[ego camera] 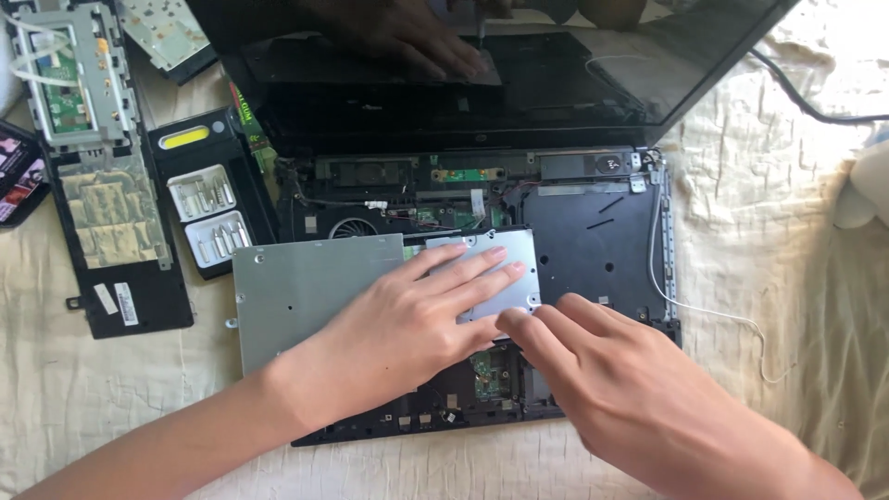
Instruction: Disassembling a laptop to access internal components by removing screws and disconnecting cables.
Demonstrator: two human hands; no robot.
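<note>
An opened black laptop [593, 245] lies on a cream cloth, its top cover off and its fan and circuit boards showing. A flat grey metal drive [296, 292] rests across its left half, beside a smaller silver metal plate [505, 264]. My left hand [417, 315] lies flat on both metal pieces, fingers spread toward the right. My right hand [593, 370] comes in from the lower right; its fingertips touch the lower right corner of the silver plate. Neither hand grips anything. The dark screen [444, 56] reflects the hands.
A black screwdriver bit case [208, 190] stands open left of the laptop. Further left lie a removed black cover panel with foil [116, 236] and a metal bracket with a green board [65, 79]. A thin white wire [713, 315] trails off the laptop's right side. A black cable [806, 97] runs at top right.
</note>
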